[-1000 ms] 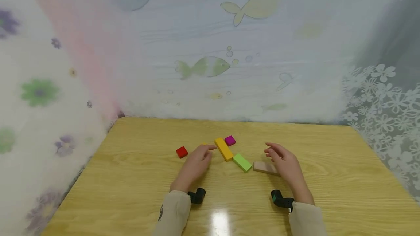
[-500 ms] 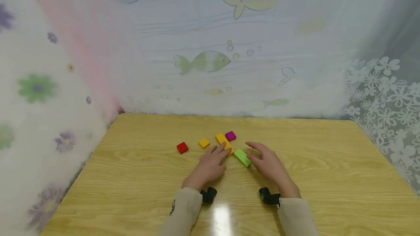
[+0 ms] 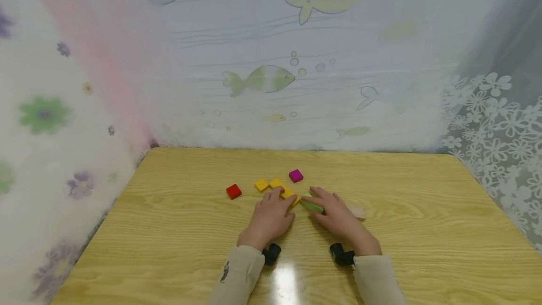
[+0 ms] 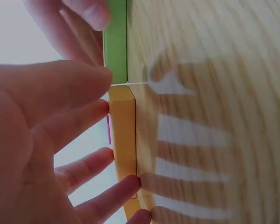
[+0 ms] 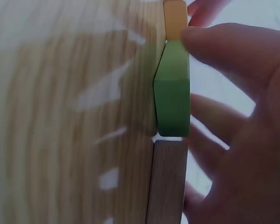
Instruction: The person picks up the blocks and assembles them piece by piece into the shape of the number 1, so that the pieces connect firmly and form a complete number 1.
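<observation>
In the head view, my left hand lies over the long orange block, fingers spread. The left wrist view shows its fingertips along the long orange block and its thumb by the joint with the green block. My right hand arches over the green block. In the right wrist view its thumb tip is at the top edge of the green block, with fingers behind. A plain wooden block stands close to the green one's other end, partly hidden by the right hand in the head view.
A small yellow block sits at the far left end of the orange one. Further left is a red block, and a magenta block lies behind. The wooden table ends at a fish-patterned curtain.
My left hand has moved right onto the orange block, whose far end has swung left toward the yellow block. My right hand has moved left from the wooden block to the green one.
</observation>
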The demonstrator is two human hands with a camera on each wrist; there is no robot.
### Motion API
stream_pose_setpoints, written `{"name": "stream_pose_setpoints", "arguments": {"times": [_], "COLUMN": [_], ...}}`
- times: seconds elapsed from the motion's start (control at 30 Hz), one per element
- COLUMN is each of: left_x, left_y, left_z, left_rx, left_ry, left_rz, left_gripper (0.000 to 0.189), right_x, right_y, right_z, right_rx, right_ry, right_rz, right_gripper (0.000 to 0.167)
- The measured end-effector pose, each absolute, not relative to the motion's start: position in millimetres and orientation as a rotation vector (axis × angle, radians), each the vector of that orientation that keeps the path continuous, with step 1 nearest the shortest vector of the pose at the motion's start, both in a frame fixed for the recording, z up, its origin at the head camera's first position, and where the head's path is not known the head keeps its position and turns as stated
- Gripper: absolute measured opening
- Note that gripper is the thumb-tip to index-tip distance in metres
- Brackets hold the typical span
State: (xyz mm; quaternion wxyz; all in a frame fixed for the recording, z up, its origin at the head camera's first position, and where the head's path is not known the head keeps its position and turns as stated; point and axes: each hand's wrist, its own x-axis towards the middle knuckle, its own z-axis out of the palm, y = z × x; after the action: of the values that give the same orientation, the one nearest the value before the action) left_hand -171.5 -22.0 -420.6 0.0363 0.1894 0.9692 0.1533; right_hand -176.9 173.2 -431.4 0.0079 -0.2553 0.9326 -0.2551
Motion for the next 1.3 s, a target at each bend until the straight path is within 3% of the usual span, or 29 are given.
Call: {"name": "stream_pose_setpoints", "arguments": {"times": [0.47,0.73,1.13,1.3], "left_x": [-170.9,-166.9,-168.3,-171.3], "left_y": [-24.3,-23.7,-28.7,-35.5], "left_z": [-412.8,-411.3,-409.7,-410.4], "left_rx": [0.534,0.548,0.555,0.564], "left_ry": [2.976,2.968,2.945,2.956], "left_rz": [0.618,0.464,0.634,0.646], "left_gripper": [0.028,0.038,0.008,0.007], "right_x": [-179.6,-178.5,-177.9,-180.4], "right_y": [174.3,172.8,177.5,177.3], "right_z": [-432.0,-433.1,-433.6,-431.9], "right_rx": [-0.633,-0.51,-0.362,-0.312], "right_ry": [2.916,2.904,2.825,2.783], "right_rz": [-0.858,-0.893,-1.126,-1.276], "right_gripper": [0.045,0.044,0.043,0.048]}}
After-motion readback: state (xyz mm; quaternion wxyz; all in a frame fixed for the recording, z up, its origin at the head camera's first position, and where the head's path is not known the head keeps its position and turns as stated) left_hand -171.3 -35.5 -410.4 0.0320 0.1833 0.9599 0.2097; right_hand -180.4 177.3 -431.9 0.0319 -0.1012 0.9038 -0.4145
